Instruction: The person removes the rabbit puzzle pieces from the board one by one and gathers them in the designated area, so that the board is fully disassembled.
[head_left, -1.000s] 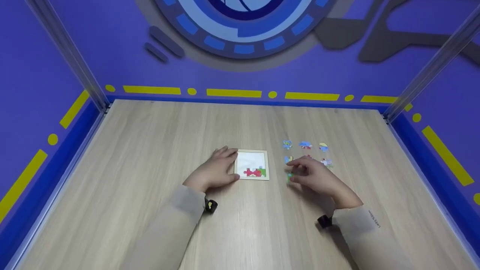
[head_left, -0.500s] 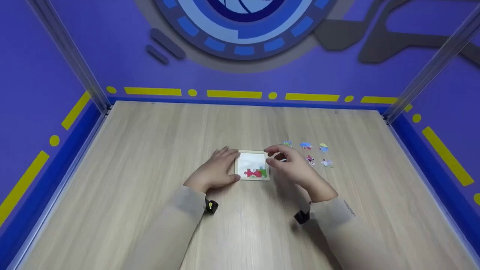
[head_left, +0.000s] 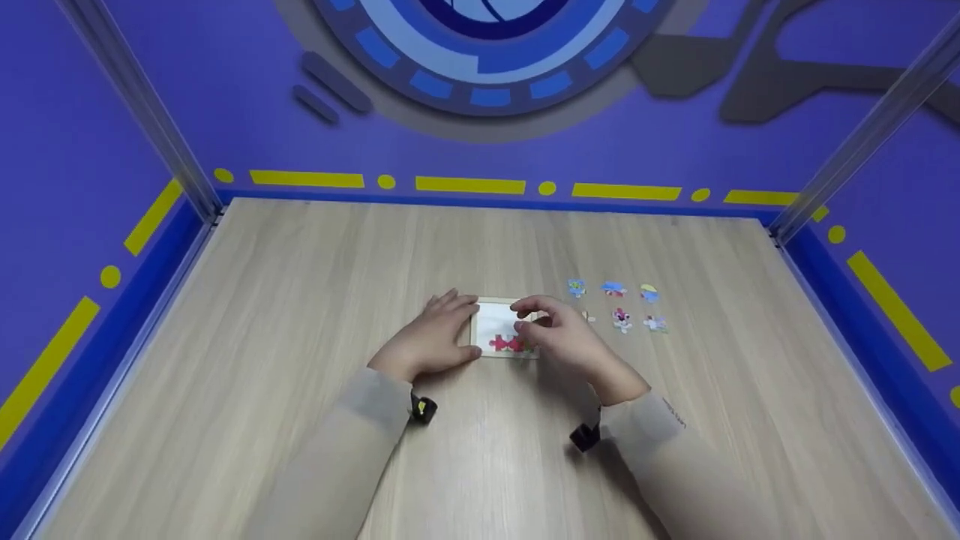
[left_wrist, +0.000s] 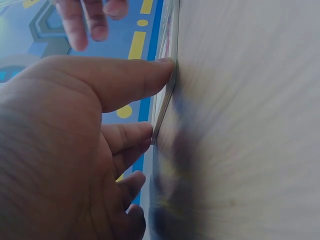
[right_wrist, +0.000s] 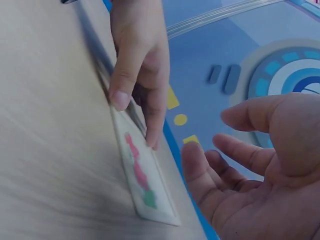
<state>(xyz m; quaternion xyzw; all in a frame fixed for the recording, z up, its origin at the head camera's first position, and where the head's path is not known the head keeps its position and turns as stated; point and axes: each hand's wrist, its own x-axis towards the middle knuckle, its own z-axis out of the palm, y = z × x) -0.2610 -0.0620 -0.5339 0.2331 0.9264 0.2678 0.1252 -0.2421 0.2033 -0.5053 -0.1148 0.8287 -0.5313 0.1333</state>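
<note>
A small puzzle frame (head_left: 505, 355), pale-rimmed with a white base, lies on the table. Red puzzle pieces (head_left: 498, 343) fill part of its near row; a green piece (right_wrist: 150, 199) beside them is partly covered in the head view. My left hand (head_left: 425, 339) rests on the frame's left side, thumb and forefinger outstretched to its two left corners. Over the frame's right side hovers my right hand (head_left: 566, 337), thumb and forefinger bent but apart. No piece shows between those fingertips in the right wrist view. The table under the right palm is hidden.
Right of the frame lie several loose puzzle pieces (head_left: 622, 319) in rows, one partly behind the right hand. Patterned purple-blue panels (head_left: 480, 157) wall the wooden table (head_left: 337, 255) at the back and sides. Both wrists wear small black devices (head_left: 584, 436).
My right hand has moved left from the loose pieces to above the frame's right side. The left hand and the frame have stayed in place.
</note>
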